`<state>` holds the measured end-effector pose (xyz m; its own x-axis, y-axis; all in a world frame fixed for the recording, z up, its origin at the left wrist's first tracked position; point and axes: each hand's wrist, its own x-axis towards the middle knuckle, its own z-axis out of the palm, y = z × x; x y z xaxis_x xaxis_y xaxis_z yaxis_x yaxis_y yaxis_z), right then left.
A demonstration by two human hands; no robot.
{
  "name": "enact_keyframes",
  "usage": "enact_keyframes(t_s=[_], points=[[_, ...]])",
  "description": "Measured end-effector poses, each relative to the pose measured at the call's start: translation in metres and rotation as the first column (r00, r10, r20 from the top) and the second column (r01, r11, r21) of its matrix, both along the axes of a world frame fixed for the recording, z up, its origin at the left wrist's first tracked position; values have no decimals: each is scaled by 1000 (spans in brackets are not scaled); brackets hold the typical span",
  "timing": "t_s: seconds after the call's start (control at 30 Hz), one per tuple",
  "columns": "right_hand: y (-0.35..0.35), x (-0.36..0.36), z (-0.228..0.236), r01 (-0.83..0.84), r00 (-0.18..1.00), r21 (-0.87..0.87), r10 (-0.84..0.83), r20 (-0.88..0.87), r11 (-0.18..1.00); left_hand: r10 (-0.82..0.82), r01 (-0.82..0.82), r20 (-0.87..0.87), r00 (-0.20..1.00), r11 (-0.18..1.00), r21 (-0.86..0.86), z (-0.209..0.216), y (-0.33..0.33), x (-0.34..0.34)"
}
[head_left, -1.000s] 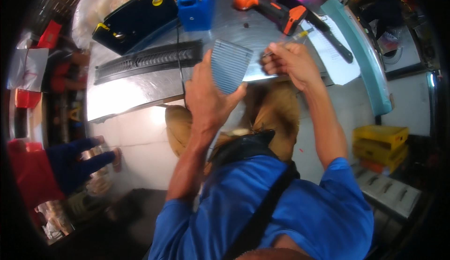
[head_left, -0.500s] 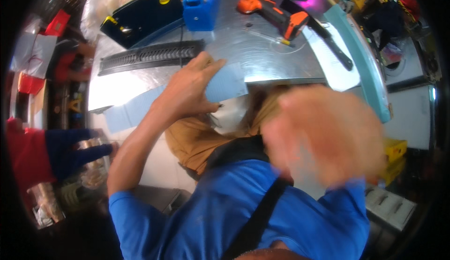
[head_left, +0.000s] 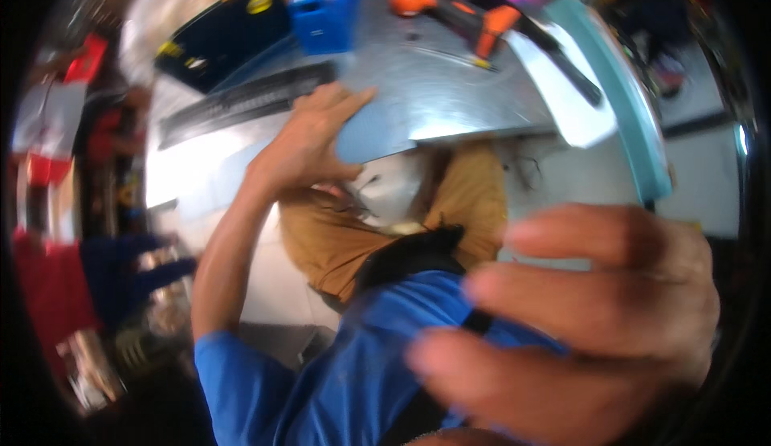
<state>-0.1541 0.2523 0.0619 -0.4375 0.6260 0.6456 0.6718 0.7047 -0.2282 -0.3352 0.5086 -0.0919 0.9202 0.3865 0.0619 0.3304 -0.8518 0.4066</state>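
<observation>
My left hand is closed around a long light blue strip at the near edge of the metal table. Its fingers lie over the top and the thumb comes from below; the forearm covers part of the strip. Just beyond that hand lies a black slotted bar. Close to the camera, my right hand is large and blurred, its fingers apart and nothing seen between them. It is raised over my right side, away from the strip.
An orange and black power tool lies at the back, with a thin rod-like tool in front. To the right are a white sheet and a teal bar. A blue box and a dark yellow-handled tote stand back left.
My right hand has come lower and further right, nearer the camera, with its fingers now distinguishable. My left hand keeps its grip on the strip. The whole view has shifted slightly.
</observation>
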Motion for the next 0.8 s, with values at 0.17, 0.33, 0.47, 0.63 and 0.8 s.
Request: enact_keyframes(t_s=[0.17, 0.33, 0.47, 0.63, 0.8], points=[[26, 74, -31, 507, 840, -93, -515, -172, 857, -127, 125, 37, 991, 990, 59, -16, 24, 26], [87, 249, -136, 878, 464, -268, -845, 266, 398, 27, -37, 107, 994, 995, 95, -2, -18, 45], [94, 257, -171, 895, 424, -303, -837, 346, 328, 58, -84, 178, 982, 986, 142, -7, -24, 48], [96, 246, -177, 932, 323, -258, -905, 276, 254, 90, -113, 154, 984, 983, 144, -9, -31, 49], [81, 260, -190, 946, 318, -154, -912, 259, 286, 100, -135, 188, 977, 973, 186, -16, -35, 59]])
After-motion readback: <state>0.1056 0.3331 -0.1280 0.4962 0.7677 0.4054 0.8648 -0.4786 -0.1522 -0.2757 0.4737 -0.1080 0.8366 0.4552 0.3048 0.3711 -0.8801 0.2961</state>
